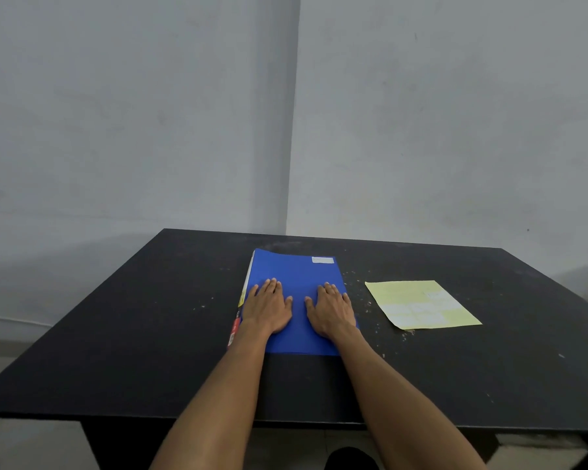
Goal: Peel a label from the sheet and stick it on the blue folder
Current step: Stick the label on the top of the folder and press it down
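A blue folder (297, 276) lies flat in the middle of the black table (143, 334), spine to the left. A small white label (323, 260) is stuck near its far right corner. My left hand (269, 307) and my right hand (330, 308) both rest palm down on the folder's cover, fingers flat and slightly spread, holding nothing. To the right of the folder lies the pale yellow label sheet (421, 303), flat on the table, with several white labels on its near half.
Grey walls stand behind the table, meeting in a corner above the folder. Small pale specks are scattered over the tabletop between the folder and the sheet. The table's front edge runs close below my forearms.
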